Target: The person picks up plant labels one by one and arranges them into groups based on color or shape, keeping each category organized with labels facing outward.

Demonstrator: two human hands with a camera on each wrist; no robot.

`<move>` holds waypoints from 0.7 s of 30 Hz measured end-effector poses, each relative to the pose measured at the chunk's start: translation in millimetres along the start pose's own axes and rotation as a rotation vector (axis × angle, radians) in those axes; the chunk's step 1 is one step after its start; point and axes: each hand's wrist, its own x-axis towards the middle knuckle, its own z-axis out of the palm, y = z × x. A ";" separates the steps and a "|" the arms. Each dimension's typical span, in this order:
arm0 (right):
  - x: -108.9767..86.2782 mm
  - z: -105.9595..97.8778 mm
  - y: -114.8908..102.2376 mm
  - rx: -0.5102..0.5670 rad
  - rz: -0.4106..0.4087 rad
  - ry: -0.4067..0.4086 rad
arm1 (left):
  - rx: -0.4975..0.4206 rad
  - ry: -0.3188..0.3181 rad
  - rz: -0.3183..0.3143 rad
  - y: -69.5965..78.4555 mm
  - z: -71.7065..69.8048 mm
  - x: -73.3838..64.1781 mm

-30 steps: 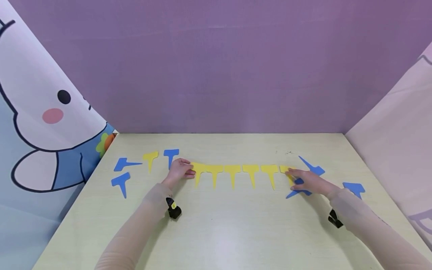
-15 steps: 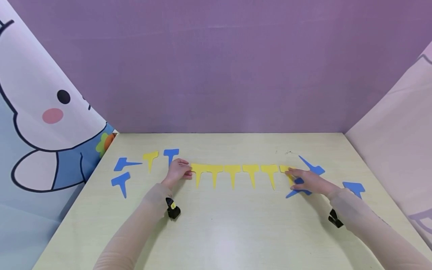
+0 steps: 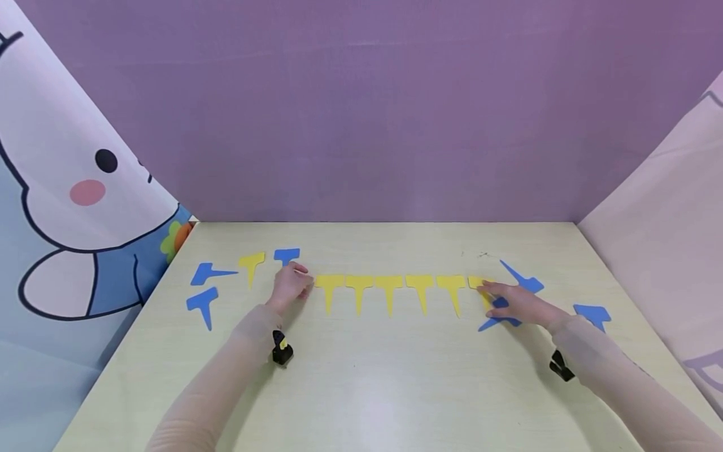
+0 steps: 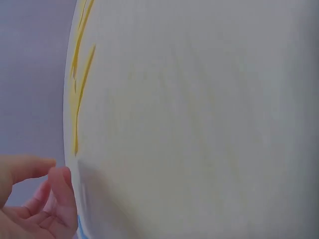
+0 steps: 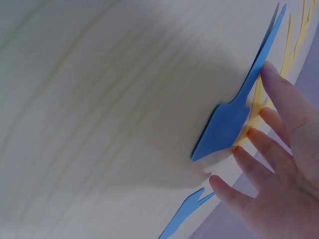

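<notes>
Several yellow T-shaped plant labels [image 3: 390,284] lie in a row, stems toward me. At the row's left end, my left hand [image 3: 290,290] is just beside the end label [image 3: 329,281]; its fingers are loosely bent with nothing visible between them in the left wrist view. My right hand [image 3: 522,304] has its fingers spread, fingertips resting on the yellow label [image 3: 477,282] at the right end, partly hidden by the hand. A blue T-shaped label [image 5: 224,129] lies beneath this hand, beside its thumb.
Left of the row lie blue labels [image 3: 202,302] and a lone yellow label [image 3: 251,260]; another blue label [image 3: 287,254] is partly behind my left hand. More blue labels [image 3: 531,284] lie around the right hand. A purple backdrop [image 3: 384,125] rises behind the table [image 3: 367,389].
The leftmost yellow label has shifted slightly left and straightened, lining up with the row. My left hand has let go of it and drawn back left. The right hand has stayed put.
</notes>
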 end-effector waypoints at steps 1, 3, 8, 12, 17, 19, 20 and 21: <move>0.2 0.1 0.0 0.002 -0.001 0.000 | 0.031 0.002 0.013 1.1 -3.7 -0.7; 0.2 0.3 0.3 0.004 0.000 -0.001 | 0.090 0.006 0.046 2.7 -12.2 -1.6; -0.2 0.5 1.4 0.021 0.001 -0.002 | 0.240 -0.008 0.144 2.4 -34.0 0.1; 0.3 1.1 3.0 0.029 -0.001 0.000 | 0.320 -0.023 0.222 -1.4 -51.7 2.6; 1.4 1.9 4.3 0.018 -0.002 0.002 | 0.362 -0.034 0.307 -8.3 -72.2 5.9; 1.6 1.7 3.9 0.013 -0.003 0.002 | 0.373 -0.037 0.328 -10.0 -79.1 7.6; 1.6 1.5 3.5 0.012 -0.002 0.002 | 0.378 -0.040 0.333 -10.8 -82.3 8.3; 1.4 1.3 3.0 0.011 -0.001 0.002 | 0.384 -0.043 0.340 -11.1 -85.3 8.8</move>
